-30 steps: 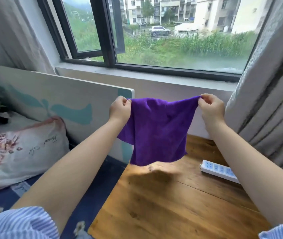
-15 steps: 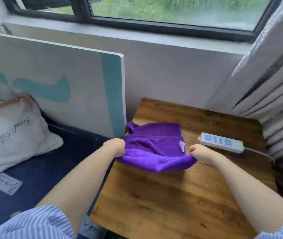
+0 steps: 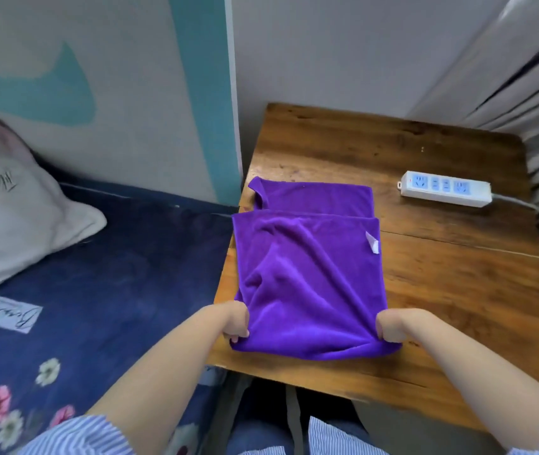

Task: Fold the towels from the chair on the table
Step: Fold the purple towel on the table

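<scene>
Pinching the near fold of the purple towel at frame centre — left hand, right hand. One fold looks laid on the wooden table — further folds likely remain.

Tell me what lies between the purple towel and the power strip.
Only bare wooden table separates the towel from the power strip, in the head view.

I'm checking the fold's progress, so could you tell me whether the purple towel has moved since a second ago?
Yes. The purple towel has come down from the air onto the wooden table, left of the power strip, with both hands pulling its near edge toward the person.
</scene>
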`<act>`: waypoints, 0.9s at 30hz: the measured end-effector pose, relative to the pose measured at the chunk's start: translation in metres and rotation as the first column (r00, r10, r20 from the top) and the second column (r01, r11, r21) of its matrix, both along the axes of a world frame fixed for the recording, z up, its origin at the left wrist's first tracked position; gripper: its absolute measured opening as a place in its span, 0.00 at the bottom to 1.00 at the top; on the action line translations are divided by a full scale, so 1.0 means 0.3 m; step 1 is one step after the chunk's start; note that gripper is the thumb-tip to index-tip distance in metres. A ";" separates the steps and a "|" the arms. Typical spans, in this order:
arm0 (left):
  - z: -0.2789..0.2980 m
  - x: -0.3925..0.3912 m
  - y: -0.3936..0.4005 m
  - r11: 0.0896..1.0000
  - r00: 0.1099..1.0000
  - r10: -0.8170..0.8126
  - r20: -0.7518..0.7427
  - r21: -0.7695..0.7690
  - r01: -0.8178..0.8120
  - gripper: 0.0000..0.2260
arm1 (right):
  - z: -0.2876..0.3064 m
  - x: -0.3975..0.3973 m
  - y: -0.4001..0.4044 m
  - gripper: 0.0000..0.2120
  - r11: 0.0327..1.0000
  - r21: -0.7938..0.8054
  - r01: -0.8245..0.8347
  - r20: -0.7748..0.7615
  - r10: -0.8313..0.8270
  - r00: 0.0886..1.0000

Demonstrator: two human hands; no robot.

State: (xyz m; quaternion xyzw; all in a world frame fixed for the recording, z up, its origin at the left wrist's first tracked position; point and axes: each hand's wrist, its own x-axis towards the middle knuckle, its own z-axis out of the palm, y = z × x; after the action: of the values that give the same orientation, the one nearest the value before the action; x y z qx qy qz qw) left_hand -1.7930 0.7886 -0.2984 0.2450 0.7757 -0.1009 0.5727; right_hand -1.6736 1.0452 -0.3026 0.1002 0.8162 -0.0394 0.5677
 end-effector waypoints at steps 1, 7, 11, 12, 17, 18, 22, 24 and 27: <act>-0.004 -0.006 -0.009 1.000 0.999 0.022 0.034 -0.001 -0.022 0.13 | -0.006 0.006 -0.002 0.16 0.999 -0.010 -0.032 0.015 0.033 0.999; -0.006 -0.144 0.009 0.992 0.974 0.031 -0.226 0.129 -0.002 0.16 | 0.000 -0.060 -0.031 0.15 0.991 0.002 0.132 -0.096 -0.131 0.987; -0.007 -0.230 0.048 0.979 0.924 0.138 -0.356 0.193 -0.072 0.14 | 0.016 -0.148 -0.022 0.14 0.988 -0.052 0.142 -0.317 -0.151 0.936; -0.015 -0.247 0.065 0.973 0.909 0.164 -0.384 0.212 -0.086 0.13 | 0.010 -0.172 -0.007 0.14 0.988 -0.056 0.141 -0.371 -0.152 0.916; -0.055 -0.324 0.146 0.922 0.790 0.361 -0.495 0.318 -0.222 0.14 | -0.030 -0.289 0.101 0.14 0.991 -0.011 0.134 -0.676 -0.106 0.729; -0.067 -0.341 0.160 0.904 0.762 0.407 -0.504 0.343 -0.256 0.15 | -0.039 -0.306 0.123 0.15 0.988 0.004 0.156 -0.730 -0.104 0.675; -0.123 -0.425 0.179 0.815 0.666 0.577 -0.473 0.391 -0.428 0.20 | -0.091 -0.384 0.186 0.20 0.966 0.063 0.252 -0.766 -0.115 0.632; -0.156 -0.458 0.174 0.761 0.636 0.647 -0.420 0.401 -0.510 0.20 | -0.119 -0.409 0.207 0.23 0.947 0.058 0.317 -0.701 -0.188 0.688; -0.174 -0.474 0.168 0.702 0.632 0.705 -0.322 0.443 -0.557 0.12 | -0.144 -0.427 0.231 0.22 0.915 0.043 0.401 -0.684 -0.266 0.680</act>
State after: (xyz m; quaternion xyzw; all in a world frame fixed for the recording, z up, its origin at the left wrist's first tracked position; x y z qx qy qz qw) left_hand -1.9353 0.8390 -0.3506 0.0064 0.9312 0.1724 0.3210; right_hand -1.8017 1.1145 -0.3458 0.2805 0.9314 -0.0977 0.2103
